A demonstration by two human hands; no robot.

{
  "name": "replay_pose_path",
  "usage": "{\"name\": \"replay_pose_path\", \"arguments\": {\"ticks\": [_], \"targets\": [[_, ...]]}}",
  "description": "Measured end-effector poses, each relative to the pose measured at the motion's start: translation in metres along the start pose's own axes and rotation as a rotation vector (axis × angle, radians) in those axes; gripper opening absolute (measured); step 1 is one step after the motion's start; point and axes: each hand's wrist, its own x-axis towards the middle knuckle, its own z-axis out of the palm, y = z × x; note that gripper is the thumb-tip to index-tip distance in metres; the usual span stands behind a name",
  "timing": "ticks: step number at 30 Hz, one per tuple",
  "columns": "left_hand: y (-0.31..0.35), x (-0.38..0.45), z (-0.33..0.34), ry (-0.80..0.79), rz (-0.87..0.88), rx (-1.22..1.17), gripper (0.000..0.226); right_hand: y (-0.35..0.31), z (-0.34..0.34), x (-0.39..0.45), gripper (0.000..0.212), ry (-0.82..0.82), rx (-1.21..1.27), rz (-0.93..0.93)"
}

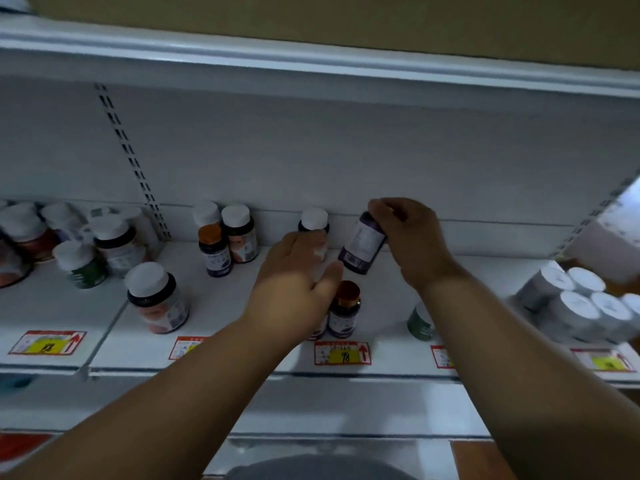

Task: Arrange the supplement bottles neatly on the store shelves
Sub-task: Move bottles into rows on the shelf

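In the head view, the right hand [405, 233] is clamped by its fingertips round the cap end of a purple bottle [362, 245], which is held tilted above the shelf [242, 348], clear of it; the top grip probably lets the bottle be lowered upright into a gap. The left hand [294, 289] is blurred, its fingers lying against a white-capped bottle [313, 221] at the back wall; whether they are curled round it cannot be told. It is likely being steadied or pushed into line.

An orange-capped bottle [344, 311] stands just below the left hand near the shelf's front edge, and a green bottle [419, 322] is partly hidden behind the right forearm. Further bottles stand unevenly to the left, so the row is judged far from tidy. A wrapped pack of white-capped jars [581, 306] sits at the right.

On the price tag [343, 353] at the shelf edge, "98" is read on yellow beside a red arrow. The bottle labels are too blurred to read.
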Motion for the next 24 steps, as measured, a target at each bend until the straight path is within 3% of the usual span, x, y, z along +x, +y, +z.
{"name": "replay_pose_path", "arguments": {"ticks": [2,5,9,13,17,21,24], "targets": [[0.007,-0.006,-0.008,-0.03,-0.012,-0.105,0.056,-0.018,-0.001,-0.025,0.029,0.025,0.174,0.098],[0.015,-0.023,-0.017,-0.059,0.017,-0.23,0.053,-0.038,-0.001,-0.065,0.037,-0.002,0.657,0.286],[0.014,-0.047,-0.016,-0.139,0.033,-0.324,0.051,-0.046,-0.006,-0.101,0.05,0.059,0.772,0.382],[0.015,-0.058,-0.011,-0.219,0.048,-0.371,0.056,-0.041,-0.021,-0.119,0.022,-0.058,0.95,0.482],[0.018,-0.063,-0.005,-0.258,0.035,-0.381,0.061,-0.033,-0.031,-0.135,0.014,-0.097,0.824,0.413],[0.025,-0.064,0.001,-0.249,0.027,-0.387,0.063,-0.023,-0.035,-0.137,0.04,-0.116,0.658,0.366],[0.035,-0.067,0.01,-0.267,0.006,-0.382,0.058,-0.022,-0.043,-0.134,0.04,-0.117,0.682,0.395]]}}
